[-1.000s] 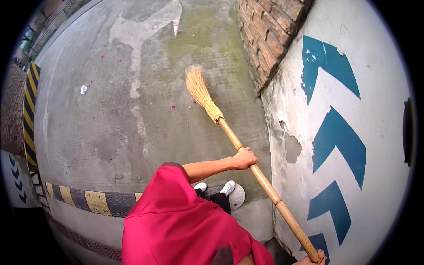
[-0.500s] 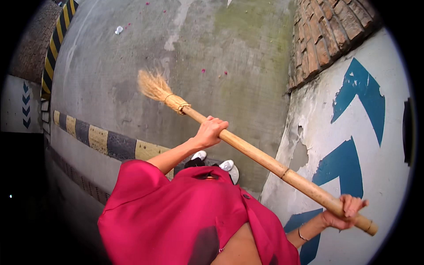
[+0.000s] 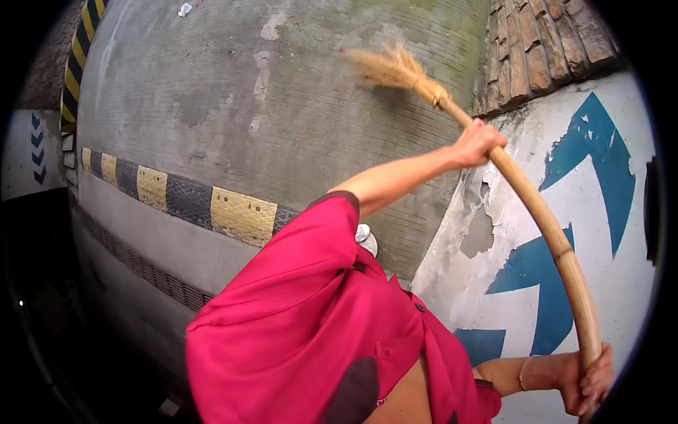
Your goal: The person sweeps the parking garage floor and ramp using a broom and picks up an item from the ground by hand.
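Note:
A broom (image 3: 526,187) with a long bamboo handle and a bound straw head runs from upper middle to lower right. Its straw bristles are fanned out and slightly blurred over the concrete ground (image 3: 205,106), near the right side; whether they touch it I cannot tell. My left hand (image 3: 479,143) is wrapped round the handle just below the straw binding, with that arm stretched out to the right. Low at the right, my right hand (image 3: 590,378) grips the handle near its butt end, beside the white wall (image 3: 452,283) with blue arrows.
A black and yellow speed bump (image 3: 191,205) crosses the ground at the left, with a drain grate (image 3: 152,268) nearer. Rough brickwork (image 3: 540,49) juts out at the upper right. A small white scrap (image 3: 185,10) lies far off. Part of a white shoe (image 3: 366,239) shows below my arm.
The broom head has swung to the right and farther out, with my left hand moving along with it. My right hand has come lower and slightly right, so the handle stands steeper.

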A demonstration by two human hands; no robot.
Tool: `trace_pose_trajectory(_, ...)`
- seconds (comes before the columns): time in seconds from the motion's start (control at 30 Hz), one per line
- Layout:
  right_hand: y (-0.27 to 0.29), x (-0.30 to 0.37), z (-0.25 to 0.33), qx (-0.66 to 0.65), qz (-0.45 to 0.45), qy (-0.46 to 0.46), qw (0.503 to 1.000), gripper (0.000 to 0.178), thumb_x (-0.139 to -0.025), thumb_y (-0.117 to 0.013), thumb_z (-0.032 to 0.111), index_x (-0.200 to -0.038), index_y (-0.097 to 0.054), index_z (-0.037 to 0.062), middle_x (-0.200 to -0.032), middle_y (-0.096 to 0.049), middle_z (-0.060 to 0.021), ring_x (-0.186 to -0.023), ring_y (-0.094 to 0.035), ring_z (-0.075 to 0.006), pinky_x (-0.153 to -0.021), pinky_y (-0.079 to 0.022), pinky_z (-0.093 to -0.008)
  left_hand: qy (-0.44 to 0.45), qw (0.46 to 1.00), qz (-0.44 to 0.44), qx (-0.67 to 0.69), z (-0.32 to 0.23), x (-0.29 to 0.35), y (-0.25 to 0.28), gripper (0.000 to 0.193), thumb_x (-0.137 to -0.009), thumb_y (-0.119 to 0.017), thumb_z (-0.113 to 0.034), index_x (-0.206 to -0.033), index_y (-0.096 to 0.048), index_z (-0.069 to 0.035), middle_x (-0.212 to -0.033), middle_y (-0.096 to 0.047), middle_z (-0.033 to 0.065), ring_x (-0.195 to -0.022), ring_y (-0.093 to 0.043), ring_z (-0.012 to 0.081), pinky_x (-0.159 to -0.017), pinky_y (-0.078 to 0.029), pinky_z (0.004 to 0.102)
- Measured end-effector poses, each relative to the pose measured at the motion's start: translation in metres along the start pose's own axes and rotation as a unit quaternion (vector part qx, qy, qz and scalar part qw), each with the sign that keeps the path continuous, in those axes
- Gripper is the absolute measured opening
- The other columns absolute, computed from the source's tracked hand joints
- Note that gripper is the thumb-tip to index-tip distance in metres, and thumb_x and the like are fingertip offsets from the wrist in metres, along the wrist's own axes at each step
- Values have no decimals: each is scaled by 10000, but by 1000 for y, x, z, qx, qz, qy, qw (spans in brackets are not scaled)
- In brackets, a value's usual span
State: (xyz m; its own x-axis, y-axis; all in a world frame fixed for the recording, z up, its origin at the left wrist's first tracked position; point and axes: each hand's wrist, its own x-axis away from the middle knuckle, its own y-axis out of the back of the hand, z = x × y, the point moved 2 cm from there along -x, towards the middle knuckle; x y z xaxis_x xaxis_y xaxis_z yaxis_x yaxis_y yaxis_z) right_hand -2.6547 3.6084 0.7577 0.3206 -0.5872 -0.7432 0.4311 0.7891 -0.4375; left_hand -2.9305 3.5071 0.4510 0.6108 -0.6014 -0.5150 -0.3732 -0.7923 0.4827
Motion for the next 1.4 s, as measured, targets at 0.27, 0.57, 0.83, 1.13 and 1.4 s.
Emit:
trace_pose_trajectory(0.27, 28, 2, -70, -27, -52, -94, 994, 144, -587, -489, 10, -647, -386, 90, -450, -351, 36, -387, -311, -54, -509, -324, -187, 31, 992, -23, -117, 19, 51, 92, 231, -531, -570, -16, -710, -456, -107, -657, -471, 31, -722, -487, 232, -678, -339, 352)
trace_pose_trajectory(0.57, -138, 11, -330, -174, 105, -347, 916, 228, -678, -530, -1, -811, -356, 66, -508, -345, 11, -379, -313, -67, -406, -285, -192, 341, 927, -22, -153, 139, 161, 161, 204, -550, -577, -32, -706, -472, -111, -681, -491, 46, -726, -482, 249, -659, -314, 370)
trace_pose_trajectory(0.83, -211, -90, -317, -57, 159, -27, 985, 148, -690, -458, 62, -823, -430, 121, -513, -353, 14, -421, -349, -85, -415, -310, -223, 35, 988, -117, -90, 252, -183, 231, 152, -595, -580, -67, -692, -471, -111, -686, -492, 24, -751, -477, 224, -712, -333, 341)
trace_pose_trajectory(1.13, -229, -186, -456, -164, 64, -187, 966, 422, -586, -554, -15, -996, -454, 8, -582, -380, 33, -452, -336, -56, -511, -316, -168, 170, 956, -134, -200, 256, -173, 333, 218, -554, -574, -25, -732, -470, -96, -700, -483, 44, -751, -481, 239, -723, -341, 349)
trace_pose_trajectory(1.4, -427, -55, -642, -293, 277, -531, 746, 263, -709, -525, 64, -921, -373, 88, -566, -392, -19, -516, -423, -142, -531, -361, -287, 481, 769, -266, -326, 312, -8, 398, 149, -584, -588, -69, -658, -465, -109, -652, -474, 35, -739, -481, 258, -672, -332, 369)
